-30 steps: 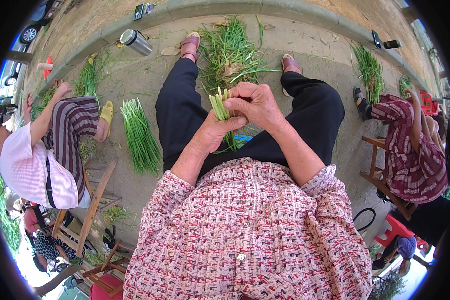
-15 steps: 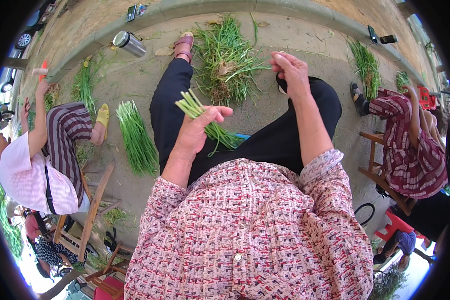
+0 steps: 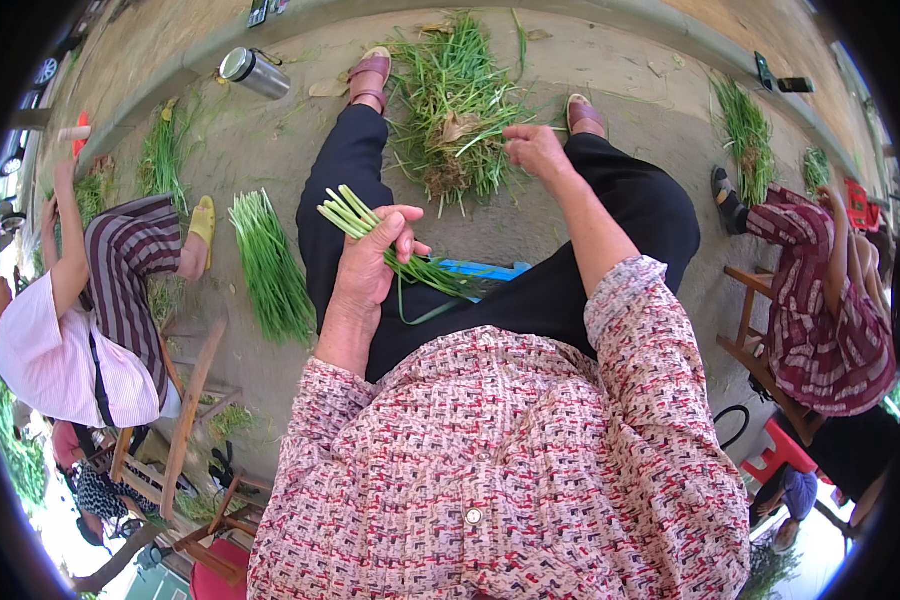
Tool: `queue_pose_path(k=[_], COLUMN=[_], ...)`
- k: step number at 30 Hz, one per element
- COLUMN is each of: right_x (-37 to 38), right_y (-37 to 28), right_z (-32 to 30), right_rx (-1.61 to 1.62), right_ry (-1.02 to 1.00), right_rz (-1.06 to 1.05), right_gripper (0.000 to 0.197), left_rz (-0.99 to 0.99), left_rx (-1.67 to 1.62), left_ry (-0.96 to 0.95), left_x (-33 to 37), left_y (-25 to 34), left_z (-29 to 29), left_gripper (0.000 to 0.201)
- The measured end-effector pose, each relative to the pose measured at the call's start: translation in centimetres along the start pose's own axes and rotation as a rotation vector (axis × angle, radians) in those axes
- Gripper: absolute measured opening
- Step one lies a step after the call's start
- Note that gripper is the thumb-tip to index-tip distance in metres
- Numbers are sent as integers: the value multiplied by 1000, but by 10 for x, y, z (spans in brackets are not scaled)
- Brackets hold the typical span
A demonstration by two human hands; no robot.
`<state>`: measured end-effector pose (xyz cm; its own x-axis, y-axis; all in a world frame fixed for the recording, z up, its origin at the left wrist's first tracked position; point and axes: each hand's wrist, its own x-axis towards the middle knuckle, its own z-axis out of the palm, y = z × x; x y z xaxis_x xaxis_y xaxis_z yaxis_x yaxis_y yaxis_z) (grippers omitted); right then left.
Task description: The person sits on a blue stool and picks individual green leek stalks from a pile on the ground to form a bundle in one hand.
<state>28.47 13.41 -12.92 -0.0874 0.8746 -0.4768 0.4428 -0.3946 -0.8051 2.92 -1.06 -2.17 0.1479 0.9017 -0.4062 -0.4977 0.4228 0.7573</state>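
My left hand point(image 3: 373, 262) is closed around a small bunch of garlic chives point(image 3: 348, 212), pale stem ends at the upper left, green leaves trailing over my lap. At the right edge of a loose pile of chives point(image 3: 457, 110), between my feet, is my right hand point(image 3: 538, 153), its fingers curled together. Whatever they pinch is too small to make out. On the ground left of my leg lies a neat bundle of chives point(image 3: 272, 270), stems pointing away from me.
A blue plastic stool edge point(image 3: 485, 270) shows between my thighs. Beyond my left foot a steel flask point(image 3: 255, 73) lies by the kerb point(image 3: 370, 14). Seated people flank me, one in striped trousers point(image 3: 130, 260) at left, one in maroon clothes point(image 3: 830, 350) at right. More chives point(image 3: 745, 135) lie near the right person.
My right hand has moved left and nearer, to the pile's edge. My left hand with the chives has shifted slightly left. My right foot has come into view.
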Motion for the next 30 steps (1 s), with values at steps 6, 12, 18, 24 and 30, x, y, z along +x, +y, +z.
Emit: queue_pose_path(k=[6, 12, 18, 24, 30], right_x=[10, 28, 33, 38, 43], right_y=[17, 49, 61, 74, 81], right_z=[47, 55, 60, 61, 63], right_rx=[-156, -333, -212, -268, -303], right_ry=[-109, -168, -119, -149, -139], right_rz=[68, 149, 176, 151, 64], right_gripper=[47, 47, 50, 51, 39], left_rz=[-100, -200, -210, -210, -237], left_rx=[62, 101, 34, 36, 70], left_ry=[39, 28, -12, -41, -6], left_x=[10, 20, 25, 28, 27], left_y=[-4, -9, -11, -16, -6], left_z=[-3, -7, -11, -15, -9], left_gripper=[27, 28, 33, 31, 29])
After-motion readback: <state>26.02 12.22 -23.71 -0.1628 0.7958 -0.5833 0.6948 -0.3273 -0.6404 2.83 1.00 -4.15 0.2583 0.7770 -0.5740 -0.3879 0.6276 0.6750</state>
